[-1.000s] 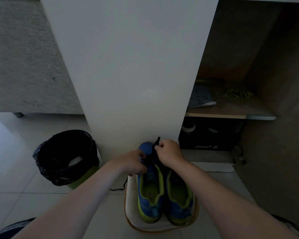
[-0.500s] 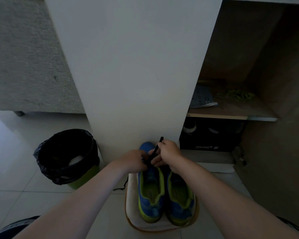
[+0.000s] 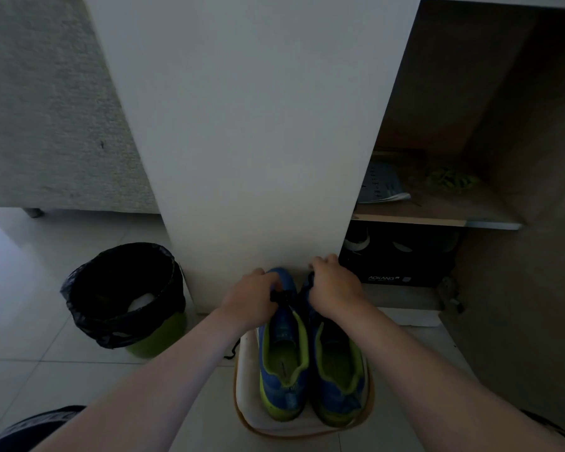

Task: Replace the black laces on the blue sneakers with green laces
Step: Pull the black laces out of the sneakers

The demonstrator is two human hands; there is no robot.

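Observation:
Two blue sneakers with yellow-green lining stand side by side on a small white stool (image 3: 245,402), toes away from me: the left sneaker (image 3: 282,363) and the right sneaker (image 3: 338,380). My left hand (image 3: 250,300) and my right hand (image 3: 333,290) are both at the toe end of the left sneaker, fingers curled on its black lace (image 3: 279,295). A loose end of black lace (image 3: 232,352) hangs down beside the stool. Green laces (image 3: 452,181) lie on the cabinet shelf at the right.
A green bin with a black liner (image 3: 124,295) stands on the tiled floor to the left. A white cabinet panel (image 3: 252,141) rises right behind the sneakers. The open shelf holds a booklet (image 3: 380,185); a black shoe box (image 3: 398,256) sits below it.
My right hand has dropped from above the toe, where a lace end stuck up, and moved slightly right. The lace end no longer shows above it. My left hand stays at the toe.

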